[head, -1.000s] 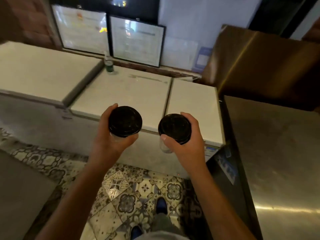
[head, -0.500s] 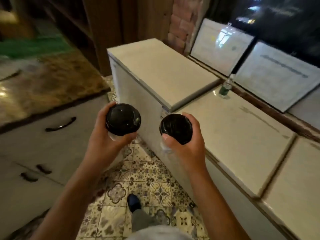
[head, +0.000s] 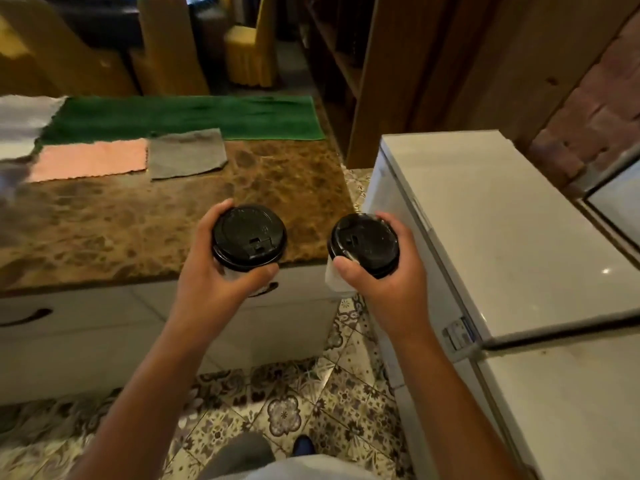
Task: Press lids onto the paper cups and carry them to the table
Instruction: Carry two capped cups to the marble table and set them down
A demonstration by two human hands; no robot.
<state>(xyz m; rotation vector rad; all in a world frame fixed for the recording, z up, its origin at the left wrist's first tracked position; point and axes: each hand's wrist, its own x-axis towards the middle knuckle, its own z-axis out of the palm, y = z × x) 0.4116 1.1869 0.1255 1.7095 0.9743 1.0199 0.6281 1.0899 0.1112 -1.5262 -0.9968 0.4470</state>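
Observation:
My left hand (head: 211, 285) grips a white paper cup topped with a black lid (head: 248, 236), held upright at chest height over the front edge of a brown marble counter (head: 114, 230). My right hand (head: 391, 289) grips a second white paper cup (head: 334, 279) with a black lid (head: 363, 243), tilted slightly, in the gap between the counter and a white chest freezer (head: 512, 237). Both cup bodies are mostly hidden by my fingers and the lids.
On the counter lie a green cloth (head: 194, 117), a pink cloth (head: 90, 160) and a grey cloth (head: 187, 153). White drawers (head: 69, 327) sit under it. Patterned floor tiles (head: 284, 410) run between counter and freezer. Yellow chairs (head: 249, 53) stand beyond.
My view has swung left from the freezers to the marble counter. Both hands keep the lidded cups at the same height in front of me.

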